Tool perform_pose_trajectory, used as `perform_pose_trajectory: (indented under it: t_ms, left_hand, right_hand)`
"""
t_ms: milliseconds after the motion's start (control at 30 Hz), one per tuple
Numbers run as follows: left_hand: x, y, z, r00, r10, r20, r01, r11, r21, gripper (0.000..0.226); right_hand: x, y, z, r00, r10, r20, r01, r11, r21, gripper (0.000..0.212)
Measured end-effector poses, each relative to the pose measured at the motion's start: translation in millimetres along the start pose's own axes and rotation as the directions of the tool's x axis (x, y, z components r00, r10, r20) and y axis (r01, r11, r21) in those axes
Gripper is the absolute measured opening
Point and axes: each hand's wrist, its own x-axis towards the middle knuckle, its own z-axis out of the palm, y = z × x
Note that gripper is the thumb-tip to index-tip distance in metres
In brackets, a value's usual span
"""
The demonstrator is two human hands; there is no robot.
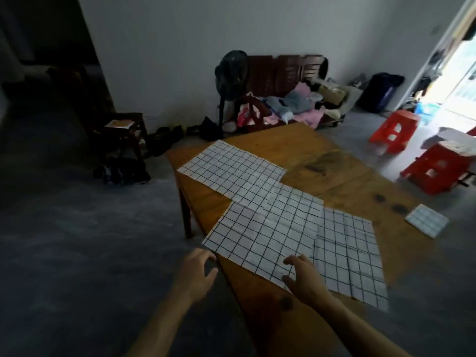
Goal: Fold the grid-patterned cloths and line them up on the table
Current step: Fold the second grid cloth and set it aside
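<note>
Three white cloths with a black grid lie spread flat and overlapping on the wooden table (334, 161). The far cloth (231, 168) is at the back left. The middle cloth (265, 228) lies on top, nearest me. The right cloth (350, 251) is partly under it. A small folded grid cloth (426, 220) rests near the table's right edge. My left hand (197, 274) hovers open just off the table's left edge, by the middle cloth's near corner. My right hand (302, 275) rests with spread fingers on the middle cloth's near edge.
Two red plastic stools (394, 131) (438, 167) stand on the floor at the right. A standing fan (231, 78) and a bench piled with clothes (296, 104) are behind the table. A dark wooden stool (123, 130) and shoes sit at the left.
</note>
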Motion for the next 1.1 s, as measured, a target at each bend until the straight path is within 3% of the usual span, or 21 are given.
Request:
perform_pose_trajectory:
  t_ms: [233, 367, 467, 567, 633, 700, 933, 1100]
  left_hand:
    - [36, -18, 6, 0.99, 0.023, 0.142, -0.039, 0.993, 0.113, 0.034]
    - [87, -22, 12, 0.975, 0.055, 0.216, -0.121, 0.945, 0.305, 0.041]
    - [118, -24, 21, 0.952, 0.097, 0.289, -0.223, 0.867, 0.446, 0.054]
    - [138, -31, 34, 0.883, 0.172, 0.437, -0.422, 0.698, 0.579, 0.074]
    - [148, -40, 42, 0.834, 0.198, 0.515, -0.517, 0.606, 0.604, 0.084]
    - [155, -51, 46, 0.815, 0.229, 0.532, -0.55, 0.594, 0.588, 0.088]
    - [178, -60, 28, 0.687, 0.419, 0.593, -0.713, 0.547, 0.439, 0.051]
    - [192, -38, 1, 0.717, 0.462, 0.522, -0.655, 0.703, 0.276, 0.022]
  right_hand:
    - [19, 5, 38, 0.998, 0.069, 0.004, -0.069, 0.997, 0.027, 0.044]
    - [35, 4, 60, 0.993, 0.101, -0.055, -0.098, 0.994, 0.055, 0.024]
    - [40, 5, 71, 0.994, 0.108, -0.028, -0.108, 0.994, 0.024, 0.033]
    - [37, 6, 73, 0.993, 0.112, -0.032, -0.112, 0.994, 0.003, 0.044]
    - [35, 6, 75, 0.993, 0.114, -0.029, -0.114, 0.993, 0.0, 0.047]
    - [33, 4, 76, 0.991, 0.128, -0.025, -0.128, 0.992, 0.007, 0.049]
    - [35, -10, 71, 0.977, 0.214, -0.02, -0.214, 0.977, -0.013, 0.05]
    - [44, -37, 61, 0.961, 0.278, 0.011, -0.278, 0.961, -0.003, 0.068]
